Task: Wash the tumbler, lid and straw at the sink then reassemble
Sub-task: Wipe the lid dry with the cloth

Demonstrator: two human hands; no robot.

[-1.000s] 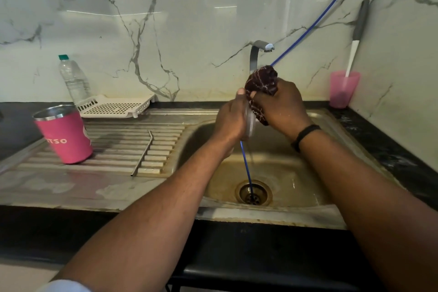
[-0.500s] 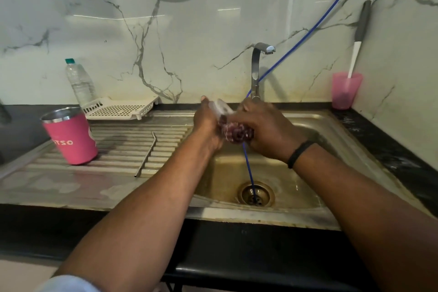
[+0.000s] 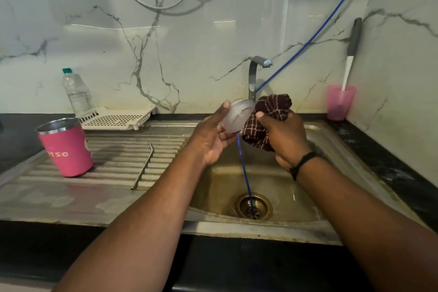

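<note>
Our hands had risen again, the round translucent plastic lid (image 3: pixel 237 115) lifted above the steel sink (image 3: pixel 331 140).

Our left hand (image 3: pixel 211 138) pinched its rim; our right hand (image 3: pixel 282 136) gripped the maroon checked cloth (image 3: pixel 265 123) against it. Wet plastic might slip into the basin.

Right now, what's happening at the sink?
A person is wiping the clear lid over the sink: the left hand holds the lid, the right hand grips a checked cloth against it. The pink tumbler stands open on the drainboard, the metal straw lying beside it. Nothing is reassembled yet.
</note>
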